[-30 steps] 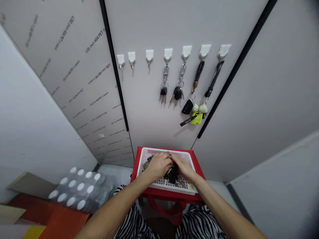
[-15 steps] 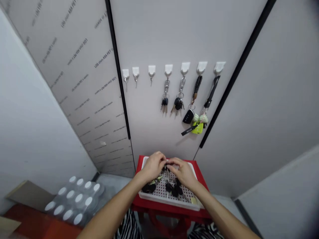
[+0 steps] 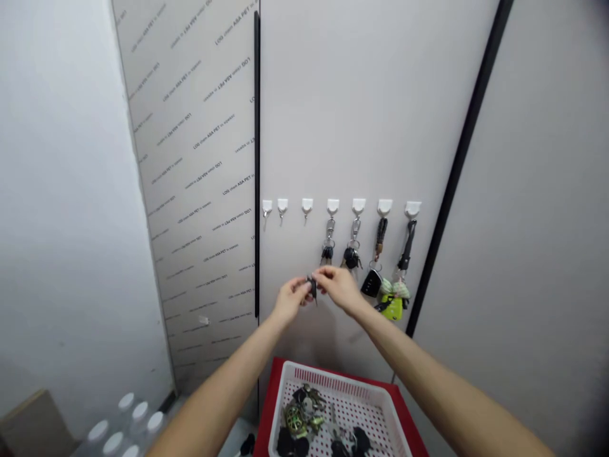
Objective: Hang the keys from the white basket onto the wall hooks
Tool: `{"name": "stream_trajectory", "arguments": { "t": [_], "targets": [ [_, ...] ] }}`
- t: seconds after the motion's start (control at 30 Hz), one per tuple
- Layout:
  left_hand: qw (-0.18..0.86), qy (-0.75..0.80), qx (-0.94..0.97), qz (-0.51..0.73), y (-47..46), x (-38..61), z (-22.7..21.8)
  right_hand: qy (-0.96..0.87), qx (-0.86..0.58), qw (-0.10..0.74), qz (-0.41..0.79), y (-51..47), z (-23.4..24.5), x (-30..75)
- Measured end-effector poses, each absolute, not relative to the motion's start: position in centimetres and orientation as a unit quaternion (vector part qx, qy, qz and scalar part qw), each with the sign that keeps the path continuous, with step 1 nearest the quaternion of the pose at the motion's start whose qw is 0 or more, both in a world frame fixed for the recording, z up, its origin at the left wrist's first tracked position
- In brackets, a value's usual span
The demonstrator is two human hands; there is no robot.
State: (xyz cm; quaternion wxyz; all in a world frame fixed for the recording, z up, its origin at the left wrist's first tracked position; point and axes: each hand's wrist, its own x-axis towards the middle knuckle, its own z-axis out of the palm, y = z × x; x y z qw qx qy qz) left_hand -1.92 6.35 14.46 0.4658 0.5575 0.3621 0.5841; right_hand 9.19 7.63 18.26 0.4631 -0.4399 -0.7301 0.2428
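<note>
My left hand (image 3: 290, 301) and my right hand (image 3: 339, 287) meet in front of the wall panel. Between their fingertips is a small bunch of dark keys (image 3: 313, 288), one blade pointing down; both hands pinch it. Just beyond my right hand, key bunches hang from white hooks: one with black-headed keys (image 3: 327, 252), another key bunch (image 3: 352, 258), a black car key (image 3: 372, 282) on a braided strap, and a lime-green key case (image 3: 392, 308) on a black strap. Further left is a white hook (image 3: 307, 205), with two more beside it.
Below my hands a white perforated basket (image 3: 340, 376) holds several keys and key fobs (image 3: 295, 420). It stands on a red stool (image 3: 267, 406). Clear bottles with white caps (image 3: 114, 442) and cardboard (image 3: 38, 416) are at the lower left. A black strip (image 3: 257, 165) edges the panel.
Both hands have risen from the basket to just below the hook row, bringing the keys with them. The view has tilted up, so the hooks appear lower.
</note>
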Motion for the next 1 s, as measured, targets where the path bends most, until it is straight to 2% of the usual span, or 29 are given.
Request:
{"name": "stream_trajectory", "arguments": {
  "t": [0.27,0.37,0.5,0.6,0.77,0.87,1.0],
  "targets": [
    [0.437,0.372,0.491,0.655,11.1,-2.6,24.4,-0.698,-0.433,0.561,0.104,12.6,26.8,6.3],
    [0.428,0.399,0.486,0.65,12.0,-2.3,25.8,-0.693,-0.455,0.558,0.031,13.3,27.6,6.2],
    [0.424,0.438,0.483,0.628,12.8,-1.8,25.7,-0.708,-0.494,0.504,-0.007,13.6,27.2,6.3],
    [0.429,0.445,0.481,0.622,12.9,-1.9,24.8,-0.728,-0.502,0.466,-0.012,13.3,26.6,6.3],
    [0.423,0.483,0.464,0.61,11.6,-3.3,21.1,-0.75,-0.465,0.47,-0.034,11.0,24.0,7.8],
    [0.441,0.503,0.493,0.556,9.6,-3.8,16.5,-0.761,-0.468,0.45,0.018,8.9,19.7,9.8],
    [0.464,0.516,0.569,0.441,5.7,-2.6,8.6,-0.761,-0.506,0.375,0.154,5.3,11.2,12.9]
  ]
}}
